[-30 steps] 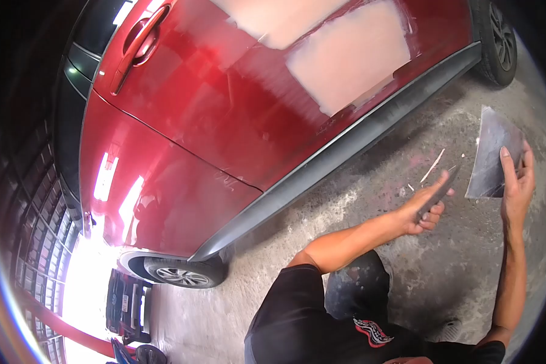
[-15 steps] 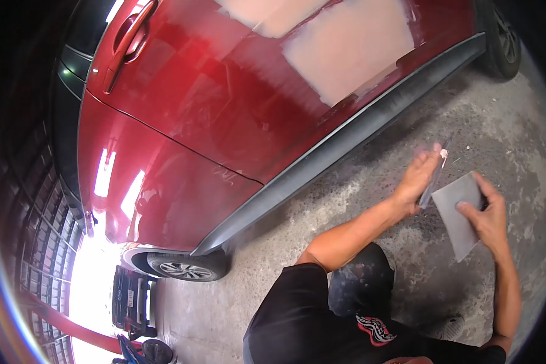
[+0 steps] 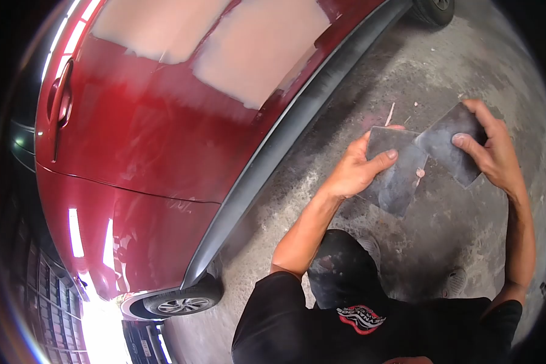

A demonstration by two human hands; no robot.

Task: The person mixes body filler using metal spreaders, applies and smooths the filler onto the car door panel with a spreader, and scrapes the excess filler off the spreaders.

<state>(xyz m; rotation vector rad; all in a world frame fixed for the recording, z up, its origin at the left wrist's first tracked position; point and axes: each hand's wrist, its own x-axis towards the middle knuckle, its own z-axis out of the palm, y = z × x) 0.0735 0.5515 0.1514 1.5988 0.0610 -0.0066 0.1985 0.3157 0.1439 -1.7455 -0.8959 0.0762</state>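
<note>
My left hand (image 3: 353, 170) grips a thin, smudged grey sheet (image 3: 400, 182), its thumb lying across the top face. A small pink blob, like putty (image 3: 420, 173), sits at that sheet's right edge. In my right hand (image 3: 496, 148) is a second thin, dark-grey rectangular sheet (image 3: 449, 142), pinched between thumb and fingers. The two sheets meet or overlap at their near corners; whether they touch I cannot tell. Both are held above the concrete floor.
On the left stands a red car (image 3: 145, 145) with pale filler patches (image 3: 258, 51) on its doors. A dark sill (image 3: 285, 127) runs along its bottom edge. Pink scraps (image 3: 390, 114) lie on the stained floor (image 3: 461, 67). Another vehicle (image 3: 142, 343) is at lower left.
Both hands have turned the sheets to face the camera, and the left sheet, edge-on before, now lies flat in view. The sheets have come together. The view has shifted, moving the car leftward.
</note>
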